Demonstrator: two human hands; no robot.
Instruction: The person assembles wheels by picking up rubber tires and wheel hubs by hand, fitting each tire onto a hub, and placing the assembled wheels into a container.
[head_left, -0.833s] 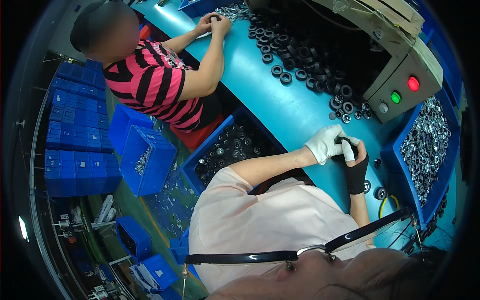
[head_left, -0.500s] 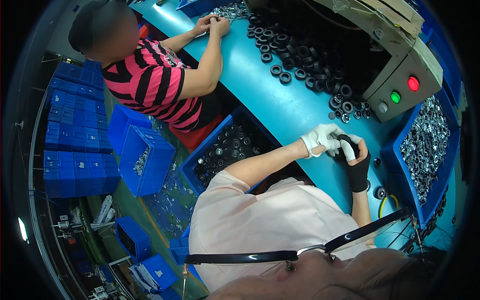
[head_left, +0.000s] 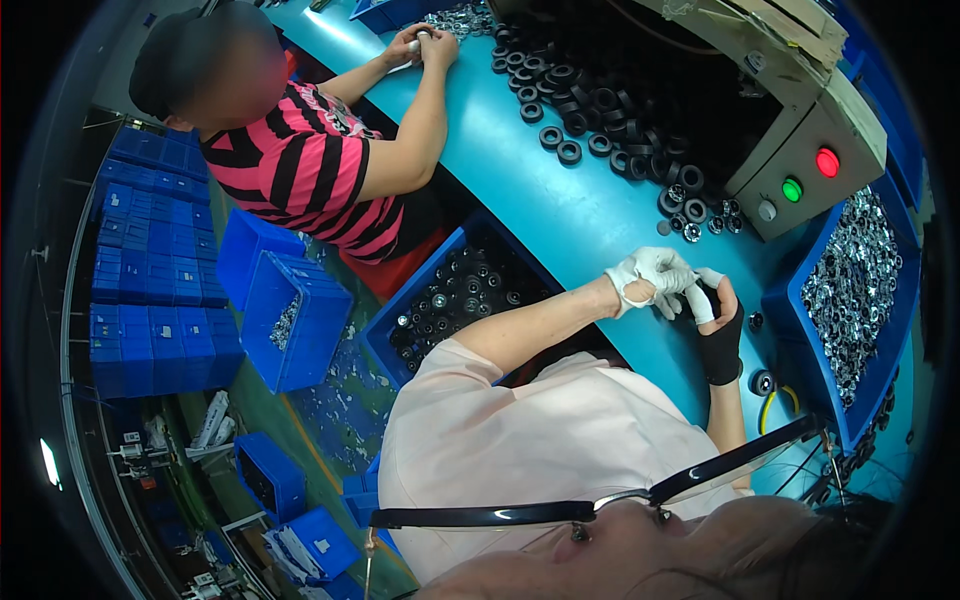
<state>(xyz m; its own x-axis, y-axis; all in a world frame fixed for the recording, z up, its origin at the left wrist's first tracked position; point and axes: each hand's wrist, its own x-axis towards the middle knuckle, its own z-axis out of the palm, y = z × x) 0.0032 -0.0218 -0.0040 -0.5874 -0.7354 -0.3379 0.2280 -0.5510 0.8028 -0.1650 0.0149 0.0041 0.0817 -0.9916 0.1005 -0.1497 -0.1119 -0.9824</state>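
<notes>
My left hand (head_left: 650, 279), in a white glove, has its fingers bent together over the turquoise table (head_left: 560, 215), close against my right hand. Whatever it pinches, if anything, is hidden. A black fingerless glove covers my right hand (head_left: 718, 325), with white wraps on its fingertips. Its thumb and fingers curl around something dark that I cannot make out, since glove and fingers cover it. Just beside the right hand lie a small black-and-silver wheel (head_left: 755, 320) and a larger black wheel with a shiny centre (head_left: 763, 382).
Black rings (head_left: 600, 140) lie heaped beside a machine with red and green buttons (head_left: 790, 190). At right stands a blue bin (head_left: 795, 300) of shiny metal parts. Another blue bin (head_left: 380, 330) holds black wheels by the table's edge. A co-worker (head_left: 300, 160) sits at left.
The black ring seen between my hands is now mostly out of sight. My left hand has turned and drawn slightly away; the right hand has barely moved.
</notes>
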